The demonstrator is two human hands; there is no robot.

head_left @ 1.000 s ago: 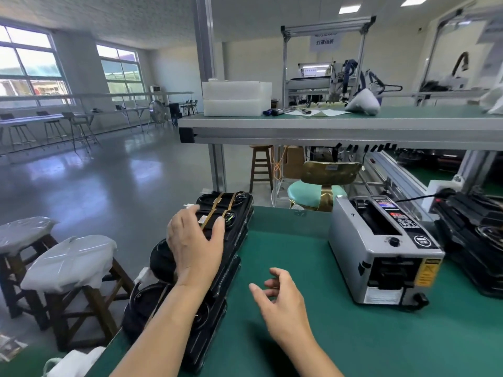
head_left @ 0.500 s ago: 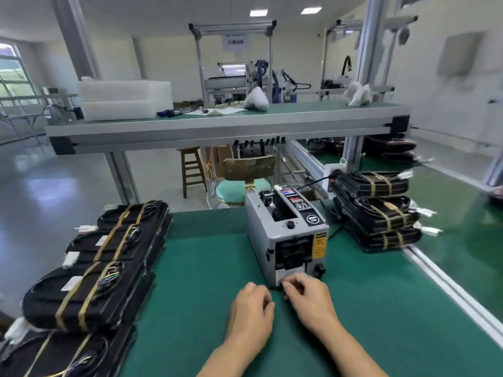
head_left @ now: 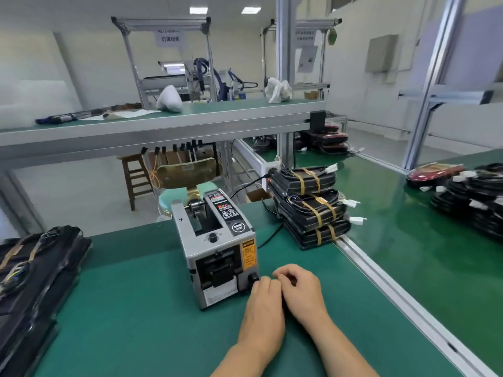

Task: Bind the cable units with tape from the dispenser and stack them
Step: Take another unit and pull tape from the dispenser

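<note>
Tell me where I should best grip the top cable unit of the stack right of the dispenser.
Probably the long sides of the top unit, between its two tape bands, coming from above: it lies flat atop the stack, and the white connector juts from its right end.

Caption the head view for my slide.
Left hand and right hand together by the tape dispenser; taped cable units stacked beyond.

We see factory workroom: cream walls (head_left: 351, 77), glossy grey floor (head_left: 81, 202), two ceiling light panels (head_left: 198, 10) lit. Green-matted workbench (head_left: 136, 308) in front, raised shelf (head_left: 231, 108) on aluminium posts (head_left: 284, 77) behind it. Beneath shelf, wooden stool (head_left: 134, 178) beside teal-seated chair (head_left: 187, 174). Grey wall cabinet (head_left: 381, 53) at right.
</note>
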